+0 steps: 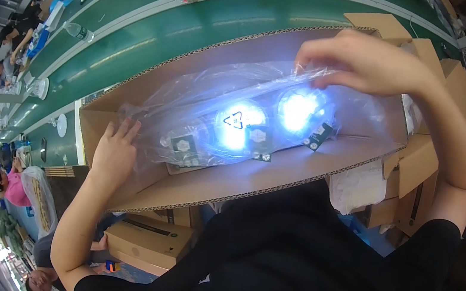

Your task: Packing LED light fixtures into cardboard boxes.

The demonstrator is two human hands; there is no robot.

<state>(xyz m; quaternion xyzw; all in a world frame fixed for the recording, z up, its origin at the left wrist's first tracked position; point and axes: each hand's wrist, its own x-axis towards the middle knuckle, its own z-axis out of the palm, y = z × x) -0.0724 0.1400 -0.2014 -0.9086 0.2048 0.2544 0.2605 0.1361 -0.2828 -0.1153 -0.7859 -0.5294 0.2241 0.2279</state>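
A long open cardboard box (219,195) lies tilted in front of me. Inside it is a clear plastic bag (180,95) with a recycling mark. Two round lights (301,110) glow bright white-blue under the film, and small dark green tags (185,145) show beside them. My right hand (360,62) reaches over the box's far side and pinches the bag's upper edge between thumb and fingers. At the box's left end, my left hand (114,152) rests with its fingers stretched out against the inner wall and the bag's edge. Glare hides the lights' details.
A green workbench (225,36) runs behind the box, with a plastic bottle (78,32) on it at left. Opened cartons (423,162) stand at right. Below is a closed carton (149,241), with another person's hand (102,243) at its left end.
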